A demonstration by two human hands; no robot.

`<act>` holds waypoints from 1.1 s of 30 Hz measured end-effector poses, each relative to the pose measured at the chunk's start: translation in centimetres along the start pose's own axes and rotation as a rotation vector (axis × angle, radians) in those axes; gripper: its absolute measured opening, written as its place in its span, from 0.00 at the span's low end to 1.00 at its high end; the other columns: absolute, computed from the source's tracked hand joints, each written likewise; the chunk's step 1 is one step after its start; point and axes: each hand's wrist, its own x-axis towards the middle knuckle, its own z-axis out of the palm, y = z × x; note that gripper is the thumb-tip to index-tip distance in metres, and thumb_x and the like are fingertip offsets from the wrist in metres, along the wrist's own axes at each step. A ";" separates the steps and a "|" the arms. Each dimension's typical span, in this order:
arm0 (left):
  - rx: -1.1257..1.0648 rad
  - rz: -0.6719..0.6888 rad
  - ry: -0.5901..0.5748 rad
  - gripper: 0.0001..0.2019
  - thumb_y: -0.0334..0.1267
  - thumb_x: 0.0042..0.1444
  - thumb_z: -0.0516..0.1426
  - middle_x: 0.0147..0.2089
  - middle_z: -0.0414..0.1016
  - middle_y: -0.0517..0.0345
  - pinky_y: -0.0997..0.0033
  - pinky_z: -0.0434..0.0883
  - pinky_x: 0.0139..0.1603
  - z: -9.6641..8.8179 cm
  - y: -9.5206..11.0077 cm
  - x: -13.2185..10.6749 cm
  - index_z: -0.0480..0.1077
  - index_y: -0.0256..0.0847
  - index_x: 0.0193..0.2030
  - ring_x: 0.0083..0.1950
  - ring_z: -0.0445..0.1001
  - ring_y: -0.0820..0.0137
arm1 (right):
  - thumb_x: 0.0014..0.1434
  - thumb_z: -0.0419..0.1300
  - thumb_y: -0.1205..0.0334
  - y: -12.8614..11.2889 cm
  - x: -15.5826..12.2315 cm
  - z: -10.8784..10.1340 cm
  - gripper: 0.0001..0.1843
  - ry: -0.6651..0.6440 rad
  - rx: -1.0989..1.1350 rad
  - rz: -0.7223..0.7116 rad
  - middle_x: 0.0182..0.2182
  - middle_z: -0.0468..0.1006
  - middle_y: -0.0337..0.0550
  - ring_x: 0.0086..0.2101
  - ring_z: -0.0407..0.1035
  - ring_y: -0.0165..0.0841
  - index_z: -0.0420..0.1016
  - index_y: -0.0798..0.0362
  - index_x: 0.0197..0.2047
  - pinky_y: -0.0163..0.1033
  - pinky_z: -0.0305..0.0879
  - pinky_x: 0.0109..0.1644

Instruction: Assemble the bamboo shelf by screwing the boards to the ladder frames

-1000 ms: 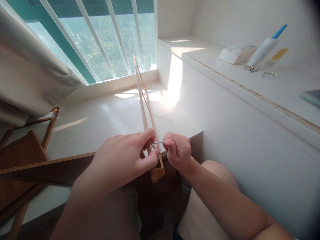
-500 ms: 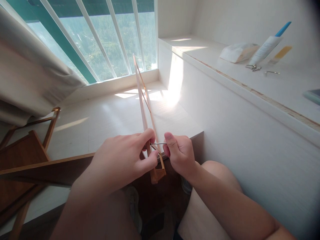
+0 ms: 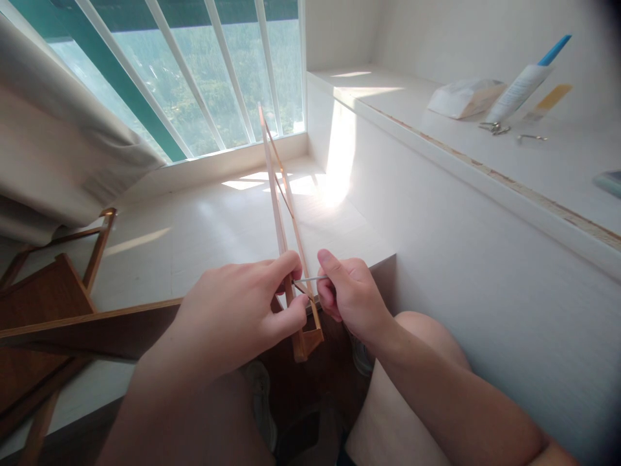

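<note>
A narrow wooden frame piece [image 3: 284, 213] stands on edge, running from my lap toward the window. My left hand [image 3: 237, 310] is closed around its near end, thumb and fingers pinching the slats. My right hand [image 3: 352, 294] is closed on a thin metal hex key [image 3: 310, 279], whose tip goes into the side of the frame just beside my left fingertips. The key's far end is hidden inside my right fist.
Brown wooden panels and a frame [image 3: 53, 310] lie at the left on the white platform [image 3: 194, 226]. A curtain [image 3: 53, 155] hangs at the left by the barred window. On the right ledge [image 3: 466, 145] lie a white pouch, a blue-capped tube [image 3: 521, 84] and small metal parts.
My right hand has turned at the wrist around the hex key, its thumb swinging from pointing left to lying over the key. Left hand and frame stay still.
</note>
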 end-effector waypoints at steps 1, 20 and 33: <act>0.000 -0.002 0.002 0.11 0.54 0.62 0.49 0.31 0.76 0.68 0.66 0.56 0.31 0.0 0.0 0.0 0.64 0.56 0.46 0.31 0.74 0.61 | 0.69 0.50 0.40 0.0 0.0 0.0 0.38 -0.003 0.005 0.005 0.07 0.55 0.33 0.11 0.50 0.23 0.61 0.54 0.13 0.34 0.45 0.18; -0.014 -0.002 0.003 0.10 0.53 0.62 0.50 0.29 0.75 0.69 0.67 0.53 0.28 -0.3 0.1 -0.1 0.65 0.54 0.44 0.28 0.70 0.65 | 0.72 0.50 0.52 0.2 0.2 -1.4 0.27 0.058 -0.538 -0.534 0.18 0.58 0.33 0.21 0.52 0.25 0.57 0.52 0.22 0.36 0.50 0.28; -0.002 0.007 0.012 0.11 0.54 0.63 0.49 0.29 0.75 0.67 0.66 0.53 0.29 -0.1 0.1 0.0 0.64 0.54 0.44 0.30 0.72 0.63 | 0.72 0.51 0.61 1.5 0.5 -1.4 0.21 0.095 -0.648 -0.815 0.20 0.58 0.34 0.23 0.52 0.27 0.57 0.51 0.25 0.38 0.51 0.30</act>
